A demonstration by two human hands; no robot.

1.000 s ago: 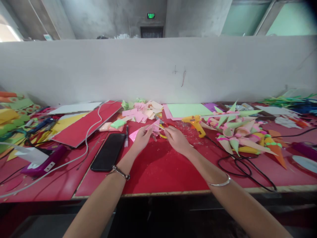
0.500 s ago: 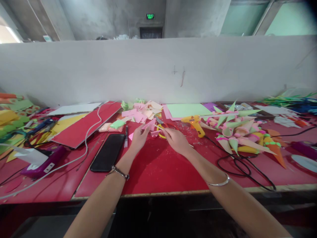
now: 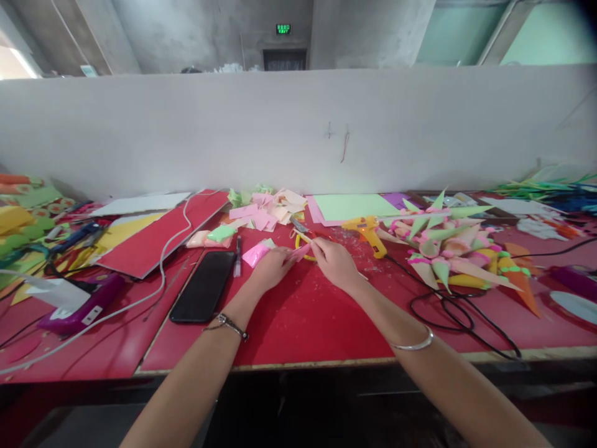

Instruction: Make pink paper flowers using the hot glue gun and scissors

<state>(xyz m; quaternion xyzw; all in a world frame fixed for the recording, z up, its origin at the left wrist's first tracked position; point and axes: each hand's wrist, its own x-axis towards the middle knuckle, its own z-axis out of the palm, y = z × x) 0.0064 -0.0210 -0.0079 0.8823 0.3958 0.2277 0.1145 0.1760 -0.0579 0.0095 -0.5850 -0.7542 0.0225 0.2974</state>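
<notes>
Over the red tabletop, my left hand [image 3: 275, 267] is closed on a small piece of pink paper [image 3: 299, 252]. My right hand [image 3: 332, 261] pinches at the paper's right end, with a thin pale stick [image 3: 304, 236] by its fingertips. Scissors with yellow handles [image 3: 305, 256] lie just behind the hands, partly hidden by them. A bag of bright pink material [image 3: 256, 252] rests beside my left hand. To the right of my right hand is a yellow glue gun [image 3: 368, 234].
A black phone [image 3: 203, 287] and a pen [image 3: 237, 256] lie left. Pink paper pieces [image 3: 261, 213] and green sheets [image 3: 354, 208] sit behind. Paper cones [image 3: 438, 242] and a looped black cable [image 3: 454, 314] are right. A grey wall [image 3: 186, 134] rises behind the table.
My left hand has moved slightly right and nearer the table's front edge. The pink paper has turned and lies between both hands; the pink bag beside my left hand is now more exposed.
</notes>
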